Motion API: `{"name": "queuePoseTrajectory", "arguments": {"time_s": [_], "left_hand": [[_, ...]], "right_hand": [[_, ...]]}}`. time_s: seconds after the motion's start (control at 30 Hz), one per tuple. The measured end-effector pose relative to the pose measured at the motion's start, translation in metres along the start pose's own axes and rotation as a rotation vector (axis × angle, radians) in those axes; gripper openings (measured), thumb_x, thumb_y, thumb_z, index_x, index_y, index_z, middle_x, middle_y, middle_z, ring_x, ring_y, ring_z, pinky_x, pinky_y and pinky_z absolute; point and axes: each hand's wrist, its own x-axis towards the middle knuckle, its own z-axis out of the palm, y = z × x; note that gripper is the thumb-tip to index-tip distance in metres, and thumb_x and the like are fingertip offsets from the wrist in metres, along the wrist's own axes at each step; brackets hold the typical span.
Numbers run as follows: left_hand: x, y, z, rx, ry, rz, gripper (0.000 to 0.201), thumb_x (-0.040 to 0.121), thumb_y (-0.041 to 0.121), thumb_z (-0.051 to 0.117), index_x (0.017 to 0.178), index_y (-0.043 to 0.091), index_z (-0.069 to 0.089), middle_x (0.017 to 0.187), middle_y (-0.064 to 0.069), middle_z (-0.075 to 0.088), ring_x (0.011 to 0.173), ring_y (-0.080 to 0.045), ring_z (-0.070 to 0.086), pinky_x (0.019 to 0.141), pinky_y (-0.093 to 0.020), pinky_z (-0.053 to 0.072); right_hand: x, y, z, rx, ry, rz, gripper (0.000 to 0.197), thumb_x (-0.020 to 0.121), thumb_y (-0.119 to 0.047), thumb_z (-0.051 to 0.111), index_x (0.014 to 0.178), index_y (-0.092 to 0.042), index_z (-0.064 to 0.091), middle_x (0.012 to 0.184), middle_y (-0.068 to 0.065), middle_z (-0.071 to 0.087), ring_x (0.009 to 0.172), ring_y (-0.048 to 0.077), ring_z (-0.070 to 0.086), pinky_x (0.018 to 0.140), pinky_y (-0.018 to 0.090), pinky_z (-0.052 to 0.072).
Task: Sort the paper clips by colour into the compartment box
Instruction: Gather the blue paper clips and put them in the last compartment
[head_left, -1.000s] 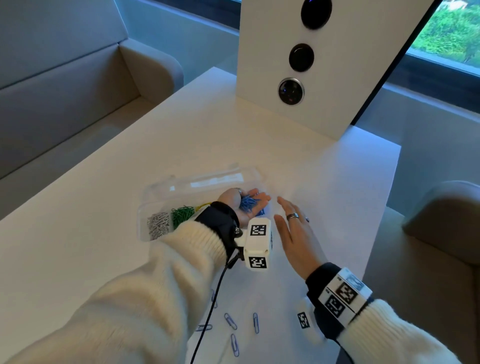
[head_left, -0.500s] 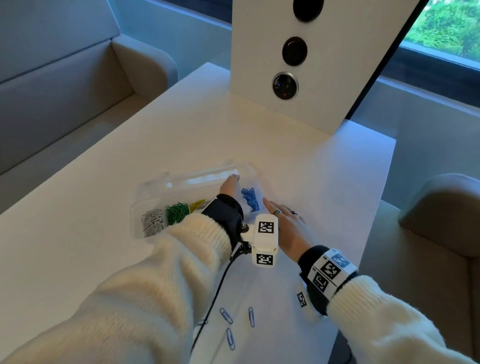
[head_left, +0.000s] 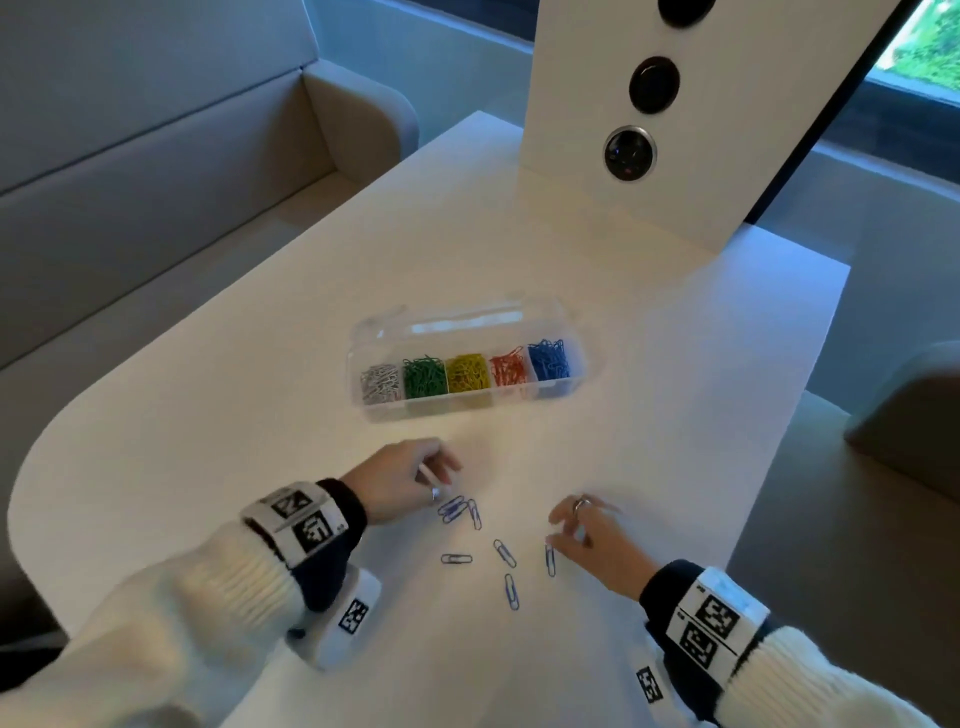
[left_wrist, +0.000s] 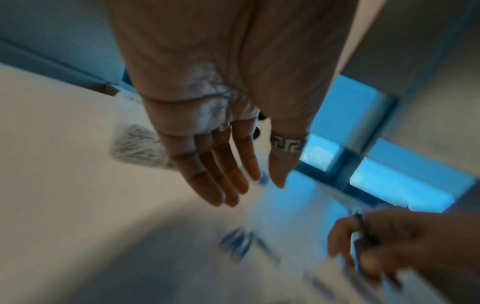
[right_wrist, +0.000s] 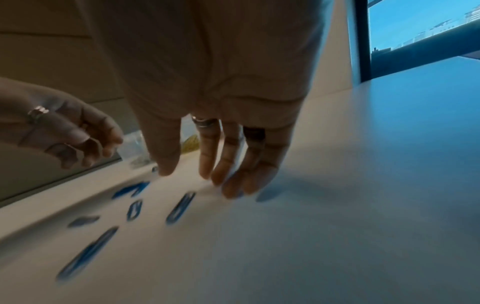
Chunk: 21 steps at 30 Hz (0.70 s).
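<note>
Lower centre of head view: blue paper clips (head_left: 511, 591) lay flat on worktop (head_left: 208, 395) | light, thin, slippery wire; likely pinch by edges | left hand (head_left: 400, 480) and right hand (head_left: 597, 545) fingers loosely curled, holding nothing.

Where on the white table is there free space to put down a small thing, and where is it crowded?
Bare patches: the white table left of the clear plastic compartment box, and the strip between the box and the white upright panel. Crowded: between the left hand and right hand, where loose blue paper clips lie scattered.
</note>
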Motion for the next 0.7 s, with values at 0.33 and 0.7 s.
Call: {"name": "queuePoseTrajectory", "arguments": {"time_s": [0.33, 0.7], "left_hand": [[-0.012, -0.043, 0.082, 0.304, 0.076, 0.132, 0.027, 0.086, 0.017, 0.060, 0.113, 0.015, 0.059, 0.117, 0.000, 0.052, 0.113, -0.015, 0.043, 0.092, -0.020, 0.033], [-0.010, -0.052, 0.072, -0.137, 0.104, -0.067, 0.023, 0.092, -0.001, 0.041, 0.090, 0.015, 0.056, 0.082, 0.001, 0.052, 0.066, -0.003, 0.054, 0.072, -0.021, 0.045]], "right_hand": [[-0.025, -0.016, 0.040, 0.149, 0.205, 0.146, 0.034, 0.081, -0.004, 0.064, 0.068, -0.031, 0.046, 0.077, -0.007, 0.051, 0.079, 0.016, 0.054, 0.082, 0.027, 0.046], [-0.041, -0.019, 0.037, 0.169, 0.103, 0.013, 0.023, 0.088, 0.002, 0.034, 0.074, -0.016, 0.039, 0.071, -0.002, 0.049, 0.063, 0.016, 0.044, 0.063, 0.025, 0.037]]}}
